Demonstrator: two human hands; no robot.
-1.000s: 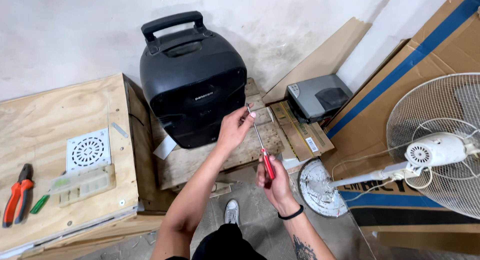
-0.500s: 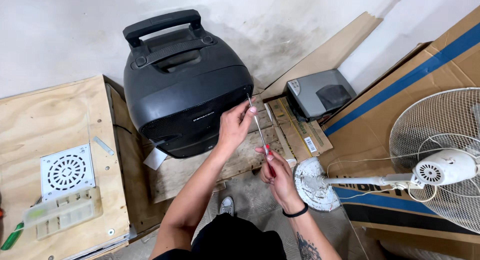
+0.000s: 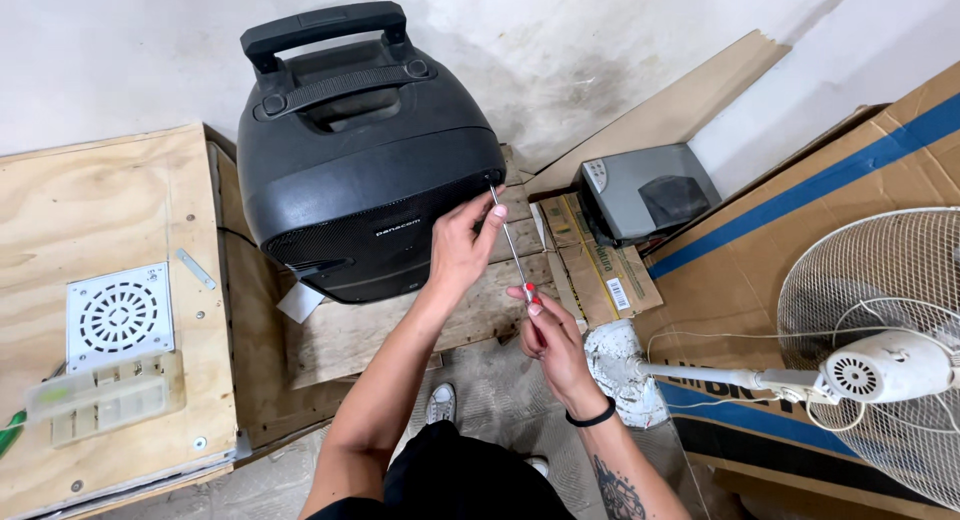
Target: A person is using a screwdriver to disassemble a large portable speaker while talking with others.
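Observation:
A big black portable speaker [image 3: 360, 170] with a carry handle stands on a low wooden pallet [image 3: 350, 330]. My right hand [image 3: 548, 332] grips the red handle of a long screwdriver [image 3: 510, 245], whose tip meets the speaker's right edge. My left hand [image 3: 458, 248] rests against the speaker's lower right front and steadies the screwdriver's shaft with its fingertips.
A plywood board [image 3: 90, 210] at the left carries a white round-grilled vent plate [image 3: 118, 315] and a clear compartment box [image 3: 105, 400]. A grey device [image 3: 645, 190] lies on flattened cardboard. A white pedestal fan [image 3: 870, 360] leans at the right against a large carton [image 3: 800, 220].
The view has shifted, so the speaker looms larger and nearer. Both hands have carried the screwdriver up until its tip reaches the speaker's right edge. The pliers at far left have left the view.

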